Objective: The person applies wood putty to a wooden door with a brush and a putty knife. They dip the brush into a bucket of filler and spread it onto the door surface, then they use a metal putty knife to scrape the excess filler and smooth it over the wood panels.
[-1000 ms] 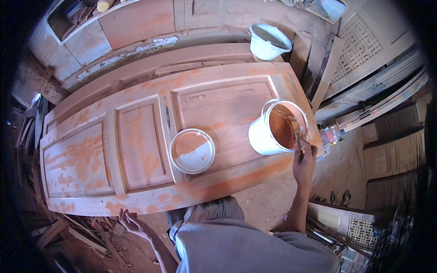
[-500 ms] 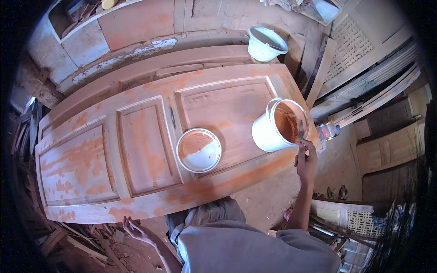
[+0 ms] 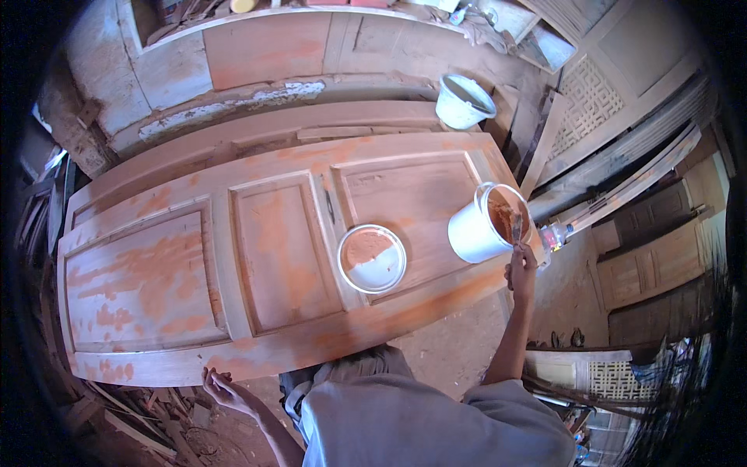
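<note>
A wooden panel door point(image 3: 275, 257), smeared with orange-brown filler, lies flat before me. My right hand point(image 3: 522, 265) grips a putty knife point(image 3: 517, 229) whose blade reaches into the white bucket point(image 3: 471, 233) near the door's right end. Orange-brown filler point(image 3: 499, 212) coats the inside of that bucket. Left of it, a round white lid point(image 3: 372, 283) rests on the door, with filler spread over its far part. My left hand point(image 3: 225, 389) hangs by the door's near edge with its fingers loosely bent and apart, holding nothing.
Behind the door lies another wooden piece point(image 3: 272, 128). A pale bucket point(image 3: 464, 103) stands at its right end. A clear bottle point(image 3: 555, 235) is beyond the door's right end. Leaning boards and a lattice panel point(image 3: 587, 97) crowd the right; wood scraps point(image 3: 167, 416) lie at lower left.
My view has shifted, so the door and buckets sit lower in the picture. The putty knife stays in the white bucket, tilted differently. My left hand stays by the near edge.
</note>
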### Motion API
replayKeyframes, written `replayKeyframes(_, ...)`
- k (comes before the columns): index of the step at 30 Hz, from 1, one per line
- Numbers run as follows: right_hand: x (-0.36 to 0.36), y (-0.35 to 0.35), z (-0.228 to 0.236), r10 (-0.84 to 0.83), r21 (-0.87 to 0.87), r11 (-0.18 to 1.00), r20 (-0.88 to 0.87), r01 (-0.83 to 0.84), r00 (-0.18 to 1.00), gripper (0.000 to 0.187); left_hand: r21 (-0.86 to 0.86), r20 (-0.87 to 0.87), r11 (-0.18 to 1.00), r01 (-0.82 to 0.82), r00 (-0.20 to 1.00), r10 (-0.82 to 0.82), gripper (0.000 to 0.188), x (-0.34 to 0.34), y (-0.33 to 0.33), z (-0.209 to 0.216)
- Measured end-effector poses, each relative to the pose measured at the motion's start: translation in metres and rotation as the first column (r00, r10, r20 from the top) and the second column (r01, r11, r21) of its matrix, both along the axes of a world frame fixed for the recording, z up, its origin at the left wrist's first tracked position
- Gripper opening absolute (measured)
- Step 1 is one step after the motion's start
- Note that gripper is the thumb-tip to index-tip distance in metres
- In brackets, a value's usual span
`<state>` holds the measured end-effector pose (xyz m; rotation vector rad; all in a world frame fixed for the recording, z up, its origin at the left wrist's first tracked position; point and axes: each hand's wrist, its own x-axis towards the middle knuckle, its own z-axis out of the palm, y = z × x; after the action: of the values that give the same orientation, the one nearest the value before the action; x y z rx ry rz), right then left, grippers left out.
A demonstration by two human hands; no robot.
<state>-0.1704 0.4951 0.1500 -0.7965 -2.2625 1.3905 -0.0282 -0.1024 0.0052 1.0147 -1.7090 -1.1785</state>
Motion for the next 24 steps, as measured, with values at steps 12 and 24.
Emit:
replayKeyframes(12,-0.03,0.026,-0.036,-0.197,0.211,0.96,0.037,0.185,0.98,0.033,-0.034,0.0,0.999,-0.025,1.0,0.025,0.026,0.013,-0.101,-0.014)
replayKeyframes(24,-0.045,0.007,-0.022,-0.501,0.849,0.518,0.201,0.105,0.842,0.038,-0.026,-0.031,0.997,0.076,0.997,-0.076,0.016,-0.023,-0.133,-0.036)
